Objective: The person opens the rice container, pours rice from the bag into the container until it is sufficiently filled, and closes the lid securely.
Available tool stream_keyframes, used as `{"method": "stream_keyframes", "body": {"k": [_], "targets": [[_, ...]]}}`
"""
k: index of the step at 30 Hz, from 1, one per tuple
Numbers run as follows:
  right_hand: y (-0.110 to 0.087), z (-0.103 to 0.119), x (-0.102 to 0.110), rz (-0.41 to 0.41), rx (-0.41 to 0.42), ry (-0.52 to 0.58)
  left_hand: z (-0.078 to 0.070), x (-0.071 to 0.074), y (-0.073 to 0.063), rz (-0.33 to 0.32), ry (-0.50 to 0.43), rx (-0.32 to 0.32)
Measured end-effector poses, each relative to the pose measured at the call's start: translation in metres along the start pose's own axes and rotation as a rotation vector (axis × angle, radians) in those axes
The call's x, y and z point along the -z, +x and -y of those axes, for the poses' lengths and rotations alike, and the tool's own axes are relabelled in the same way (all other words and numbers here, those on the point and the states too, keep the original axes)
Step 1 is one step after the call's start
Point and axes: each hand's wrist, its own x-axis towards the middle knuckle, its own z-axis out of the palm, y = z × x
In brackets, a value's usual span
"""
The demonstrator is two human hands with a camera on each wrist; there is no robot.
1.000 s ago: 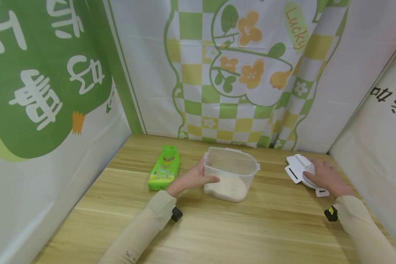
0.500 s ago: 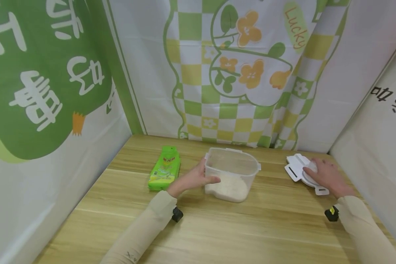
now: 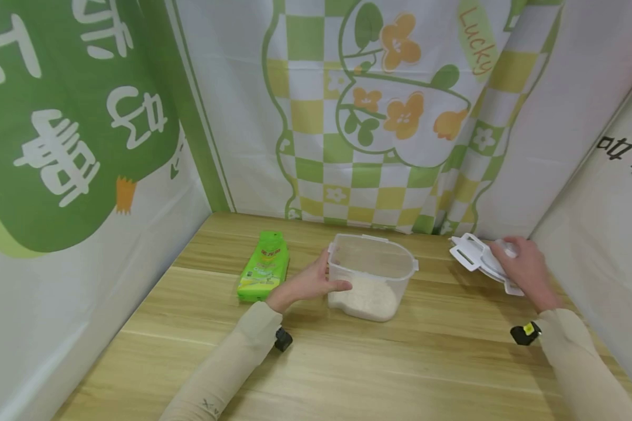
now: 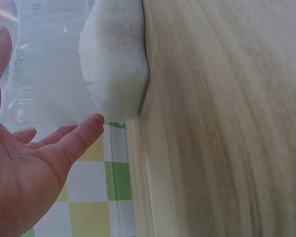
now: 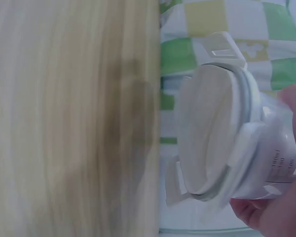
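A clear plastic storage box [image 3: 368, 257] stands upright on the table, its top uncovered, partly filled with white rice-like grains [image 3: 366, 298]. My left hand [image 3: 316, 282] holds its left end, thumb across the front wall; the other fingers are mostly hidden in the head view. On the right, my right hand [image 3: 526, 266] grips a white lid [image 5: 212, 128] by the clear measuring cup [image 5: 278, 160] attached to it. Clip flaps stick out around the lid's rim. Tilted, the lid hangs above the tabletop, its underside showing in the right wrist view.
To the left of the box lies a bright green packet [image 3: 265, 266] on the wooden table [image 3: 347, 374]. A checked green and white cloth [image 3: 337, 175] hangs along the back edge. Printed cloth walls rise at both sides.
My right hand has raised the lid off the table and tilted it, moving slightly away from me. My left hand keeps its hold on the box, which stays in place.
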Motion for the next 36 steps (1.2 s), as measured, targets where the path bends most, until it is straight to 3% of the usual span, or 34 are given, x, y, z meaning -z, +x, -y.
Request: {"method": "stream_keyframes", "body": {"k": [7,16,23,31,36], "targets": [[-0.002,0.02,0.004,-0.037,-0.064,0.136,0.001,0.001,-0.001,0.001,-0.009,0.009],[-0.004,0.053,0.002,-0.163,-0.1,0.245,0.002,0.002,-0.002,0.019,-0.007,0.018],[-0.005,0.085,0.004,-0.163,-0.119,0.376,0.0,0.003,-0.001,0.022,-0.009,0.004],[-0.008,0.119,-0.001,-0.22,-0.06,0.508,0.002,0.004,-0.001,0.028,-0.044,0.019],[-0.012,0.138,-0.005,-0.247,0.047,0.605,0.002,0.003,-0.001,0.028,-0.044,0.027]]}}
